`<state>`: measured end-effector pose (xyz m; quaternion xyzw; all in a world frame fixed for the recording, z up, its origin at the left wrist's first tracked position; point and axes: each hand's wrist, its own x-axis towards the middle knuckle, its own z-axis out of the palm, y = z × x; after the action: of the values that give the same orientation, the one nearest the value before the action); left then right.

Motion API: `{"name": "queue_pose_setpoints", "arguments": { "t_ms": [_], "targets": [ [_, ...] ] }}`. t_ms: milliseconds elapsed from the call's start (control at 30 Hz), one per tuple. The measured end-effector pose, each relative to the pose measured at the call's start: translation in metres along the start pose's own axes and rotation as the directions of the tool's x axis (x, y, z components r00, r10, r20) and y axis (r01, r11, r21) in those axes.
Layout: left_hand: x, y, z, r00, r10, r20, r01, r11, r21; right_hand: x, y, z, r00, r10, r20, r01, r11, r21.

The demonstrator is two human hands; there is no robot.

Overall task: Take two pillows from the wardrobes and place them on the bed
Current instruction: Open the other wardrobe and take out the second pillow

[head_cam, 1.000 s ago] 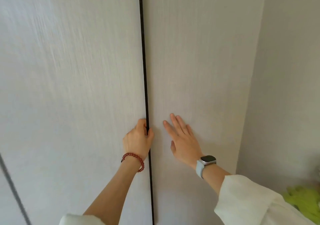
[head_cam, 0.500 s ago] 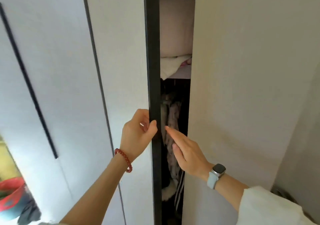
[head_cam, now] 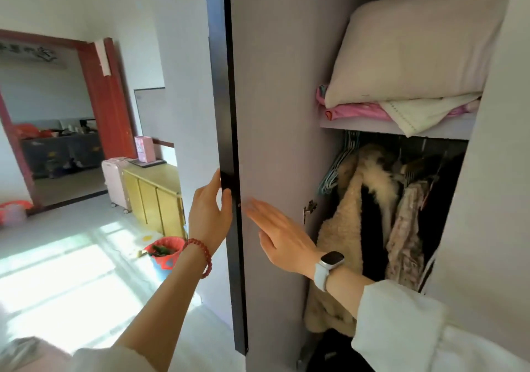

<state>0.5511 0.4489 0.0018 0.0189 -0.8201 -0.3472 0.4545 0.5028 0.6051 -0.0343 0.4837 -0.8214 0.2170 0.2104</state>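
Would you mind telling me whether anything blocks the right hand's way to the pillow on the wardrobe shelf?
Nothing visible does. The left door is swung wide, the left hand gripping its dark edge, the right hand flat against its inner face. The pillow lies exposed on folded linens on the upper shelf. The right door covers only its far end.

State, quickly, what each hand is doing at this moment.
Left hand: grips the black edge of the pale lilac wardrobe door, thumb curled round it.
Right hand: open, fingers straight along the door's inner face, holding nothing.
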Motion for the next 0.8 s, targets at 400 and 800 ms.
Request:
{"name": "queue_pose_setpoints", "arguments": {
  "t_ms": [400, 800],
  "targets": [
    [0.017, -0.014, 0.000, 0.991, -0.105, -0.080, 0.123, 0.954, 0.272, 0.021, 0.035, -0.018, 0.991, 0.103, -0.087, -0.109, 0.992, -0.070],
    [0.032, 0.088, 0.169, 0.920, 0.242, 0.308, -0.262, 0.965, 0.028, -0.074, 0.134, -0.158, 0.867, 0.344, -0.362, -0.462, 0.827, -0.320]
  ]
}}
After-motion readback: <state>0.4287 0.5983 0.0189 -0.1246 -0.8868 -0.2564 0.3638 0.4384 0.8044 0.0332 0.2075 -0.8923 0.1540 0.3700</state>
